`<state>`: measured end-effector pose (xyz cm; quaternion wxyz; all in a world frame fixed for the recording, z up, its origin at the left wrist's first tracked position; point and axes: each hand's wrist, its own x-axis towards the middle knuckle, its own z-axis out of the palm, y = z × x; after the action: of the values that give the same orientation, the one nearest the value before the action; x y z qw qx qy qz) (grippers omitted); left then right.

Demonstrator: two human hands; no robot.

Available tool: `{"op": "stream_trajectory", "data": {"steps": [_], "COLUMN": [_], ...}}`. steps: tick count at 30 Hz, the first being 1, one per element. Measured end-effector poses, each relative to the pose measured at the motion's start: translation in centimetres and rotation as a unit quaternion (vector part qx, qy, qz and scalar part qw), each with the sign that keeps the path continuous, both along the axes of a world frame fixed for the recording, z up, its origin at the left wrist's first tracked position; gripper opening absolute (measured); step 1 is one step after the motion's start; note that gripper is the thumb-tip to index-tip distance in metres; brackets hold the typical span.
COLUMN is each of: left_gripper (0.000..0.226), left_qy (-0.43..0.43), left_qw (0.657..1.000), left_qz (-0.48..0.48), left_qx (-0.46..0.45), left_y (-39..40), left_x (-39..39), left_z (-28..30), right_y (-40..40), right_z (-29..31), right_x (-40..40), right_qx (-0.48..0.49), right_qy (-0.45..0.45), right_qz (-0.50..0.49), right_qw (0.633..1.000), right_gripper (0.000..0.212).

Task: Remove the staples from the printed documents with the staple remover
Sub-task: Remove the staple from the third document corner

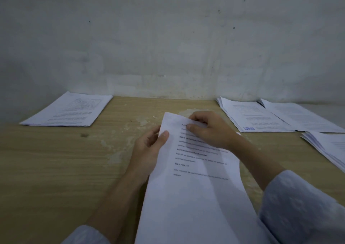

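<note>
A printed document [196,178] of white sheets with black text is lifted off the wooden table in front of me. My left hand [149,150] grips its left edge, thumb on top. My right hand [207,130] pinches the upper part of the top sheet, fingers curled over the paper near its top corner. A small pale object pokes out behind my right wrist; I cannot tell whether it is the staple remover. No staple is visible.
A stack of printed pages [69,110] lies at the far left of the table [56,169]. Several more documents [261,117] lie at the far right, one pile [326,148] reaching the right edge. A grey wall stands close behind.
</note>
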<state>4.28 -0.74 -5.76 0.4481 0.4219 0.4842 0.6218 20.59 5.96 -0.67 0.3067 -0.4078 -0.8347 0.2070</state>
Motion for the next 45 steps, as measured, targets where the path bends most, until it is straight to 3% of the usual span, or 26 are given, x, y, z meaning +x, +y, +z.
{"op": "stream_trajectory", "data": {"steps": [4, 9, 12, 14, 16, 19, 25, 28, 34, 39, 45], "left_gripper": [0.016, 0.015, 0.013, 0.012, 0.012, 0.015, 0.017, 0.030, 0.017, 0.014, 0.010], "left_qy": [0.023, 0.004, 0.014, 0.023, 0.014, 0.000, 0.027, 0.042, 0.070, 0.138, 0.281], "left_qw": [1.000, 0.999, 0.996, 0.992, 0.989, 0.988, 0.985, 0.983, 0.976, 0.958, 0.907], "left_qz": [0.006, 0.043, 0.092, 0.120, 0.144, 0.154, 0.166, 0.156, 0.105, 0.131, 0.219], "left_qx": [-0.009, 0.009, 0.018, 0.021, 0.021, 0.020, -0.027, -0.082, -0.176, -0.215, -0.227], "left_y": [-0.7, -0.9, -0.8, -0.7, -0.6, -0.3, 0.6, 1.3, 2.9, 6.3, 11.8], "left_x": [0.6, -1.0, -3.1, -4.4, -5.7, -7.4, -13.0, -16.9, -25.0, -32.6, -39.8], "left_z": [1.6, 5.3, 7.1, 8.0, 8.9, 9.9, 11.0, 10.6, 9.6, 8.5, 5.4], "right_y": [-0.5, -0.4, -0.8, -1.2, -1.8, -2.6, -0.8, 1.5, 7.4, 12.4, 17.2], "right_z": [1.1, 1.3, 1.3, 1.3, 1.4, 1.5, 2.2, 2.5, 2.6, 0.7, -2.7], "right_x": [1.1, 3.0, 3.3, 2.9, 2.1, 0.3, -6.5, -10.5, -19.4, -27.5, -35.4], "right_qx": [0.043, 0.145, 0.040, -0.069, -0.152, -0.181, -0.182, -0.212, -0.265, -0.276, -0.350], "right_qy": [0.023, 0.128, 0.277, 0.344, 0.338, 0.329, 0.311, 0.294, 0.272, 0.247, 0.244], "right_qz": [-0.032, -0.199, -0.214, -0.165, -0.106, -0.051, -0.109, -0.121, -0.147, -0.146, -0.142], "right_qw": [0.998, 0.961, 0.936, 0.922, 0.923, 0.926, 0.926, 0.924, 0.913, 0.918, 0.893], "right_gripper": [0.012, 0.026, 0.047, 0.044, 0.030, 0.021, 0.040, 0.032, 0.033, 0.031, 0.037]}}
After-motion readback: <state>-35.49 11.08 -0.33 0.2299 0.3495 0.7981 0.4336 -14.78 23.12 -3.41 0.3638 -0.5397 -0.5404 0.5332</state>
